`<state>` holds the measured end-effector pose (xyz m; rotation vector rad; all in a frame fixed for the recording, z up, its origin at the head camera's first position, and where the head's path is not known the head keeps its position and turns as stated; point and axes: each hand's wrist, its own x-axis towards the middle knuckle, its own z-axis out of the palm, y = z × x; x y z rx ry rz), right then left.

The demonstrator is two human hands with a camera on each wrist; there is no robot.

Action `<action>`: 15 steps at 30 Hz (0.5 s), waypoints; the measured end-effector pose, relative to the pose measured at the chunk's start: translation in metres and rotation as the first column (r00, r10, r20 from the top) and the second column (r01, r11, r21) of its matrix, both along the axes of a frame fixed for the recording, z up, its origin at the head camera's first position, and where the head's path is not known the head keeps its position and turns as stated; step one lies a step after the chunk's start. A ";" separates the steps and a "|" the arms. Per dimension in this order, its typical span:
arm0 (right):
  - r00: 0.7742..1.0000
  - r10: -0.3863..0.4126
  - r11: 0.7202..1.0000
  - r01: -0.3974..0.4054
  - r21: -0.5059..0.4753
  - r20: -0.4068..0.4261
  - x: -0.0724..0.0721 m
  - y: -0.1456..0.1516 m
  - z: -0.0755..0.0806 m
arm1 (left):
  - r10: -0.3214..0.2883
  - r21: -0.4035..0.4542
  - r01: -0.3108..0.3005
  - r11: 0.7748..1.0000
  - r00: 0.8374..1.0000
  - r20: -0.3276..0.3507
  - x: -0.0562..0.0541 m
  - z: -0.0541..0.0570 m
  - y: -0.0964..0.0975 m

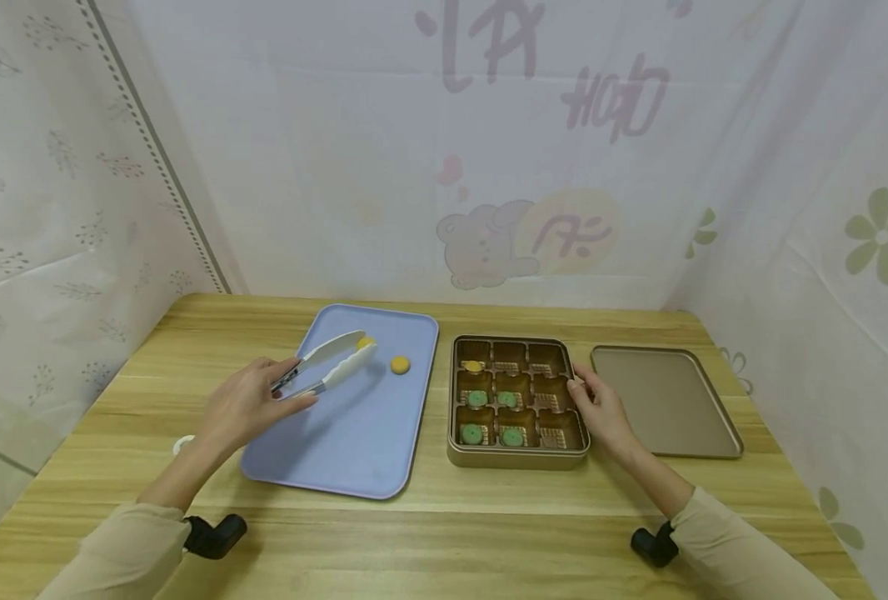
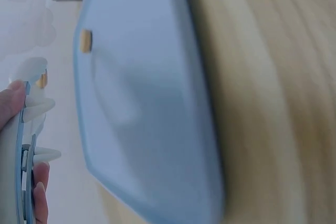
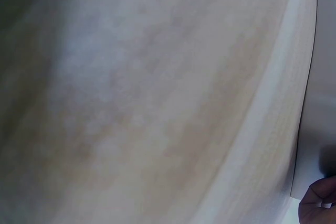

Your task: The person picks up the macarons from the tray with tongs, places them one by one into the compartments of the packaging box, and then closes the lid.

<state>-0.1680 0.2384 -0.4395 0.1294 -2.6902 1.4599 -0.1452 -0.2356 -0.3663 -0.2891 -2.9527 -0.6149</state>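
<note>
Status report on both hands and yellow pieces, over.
Left hand holds tongs at yellow piece. Right hand grips box. Another yellow piece on tray. No obstruction visible.

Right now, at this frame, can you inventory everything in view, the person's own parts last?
Table: 1, yellow-brown wood grain, beneath everything
Tray: 1, pale blue, left side
Tin: 1, bronze, right of tray; nine brown compartments
Tongs: 1, white-ended, over tray
Yellow discs: 3, yellow, one on tray, one at the tongs' tips, one in tin
Green discs: 4, green, in tin
Shallow lid: 1, bronze, right of tin
White object: 1, white, left of tray, partly hidden
Printed cloth: count unclear, whitish, behind and beside table
Wrist mounts: 2, black, at wrists
Sleeves: 2, beige, on forearms
Hands: 2, bare; left hand holds tongs, right hand holds tin's edge
</note>
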 end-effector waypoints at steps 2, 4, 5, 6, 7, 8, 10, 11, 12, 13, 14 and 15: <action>1.000 0.000 1.000 0.000 -0.001 -0.004 0.000 0.000 0.000 | -0.014 0.005 0.014 1.000 1.000 -0.011 -0.003 0.002 0.006; 1.000 -0.001 1.000 0.001 0.003 -0.010 0.000 0.000 0.000 | -0.031 0.008 0.031 0.999 0.999 -0.029 -0.006 0.003 0.013; 1.000 -0.002 1.000 0.002 0.004 -0.011 0.000 0.000 0.000 | -0.039 0.010 0.039 0.999 0.999 -0.034 -0.007 0.004 0.016; 1.000 -0.003 1.000 0.003 0.004 -0.012 0.000 0.000 0.000 | -0.049 0.016 0.050 0.999 0.998 -0.039 -0.009 0.004 0.020; 1.000 -0.002 1.000 0.002 0.006 -0.013 0.000 0.000 0.000 | -0.055 0.022 0.056 0.998 0.998 -0.044 -0.011 0.005 0.025; 1.000 -0.003 1.000 0.003 0.007 -0.012 0.001 0.000 0.000 | -0.060 0.029 0.061 0.998 0.997 -0.048 -0.013 0.006 0.029; 1.000 -0.004 1.000 0.004 0.007 -0.008 0.001 0.000 0.000 | -0.070 0.037 0.072 0.997 0.996 -0.055 -0.017 0.008 0.037; 1.000 -0.003 1.000 0.003 0.006 -0.009 0.001 0.000 0.000 | -0.075 0.040 0.077 0.996 0.996 -0.056 -0.018 0.009 0.042; 1.000 -0.003 1.000 0.003 0.006 -0.008 0.001 0.000 0.000 | -0.081 0.042 0.084 0.996 0.995 -0.062 -0.020 0.009 0.046; 1.000 -0.002 1.000 0.002 0.007 -0.007 0.001 0.000 0.000 | -0.088 0.046 0.091 0.995 0.994 -0.064 -0.022 0.010 0.051; 1.000 -0.001 1.000 0.001 0.005 -0.004 0.001 0.000 0.000 | -0.096 0.047 0.099 0.994 0.993 -0.066 -0.023 0.010 0.055; 1.000 -0.001 1.000 0.001 0.004 -0.002 0.001 -0.001 0.001 | -0.104 0.049 0.108 0.993 0.992 -0.067 -0.025 0.010 0.060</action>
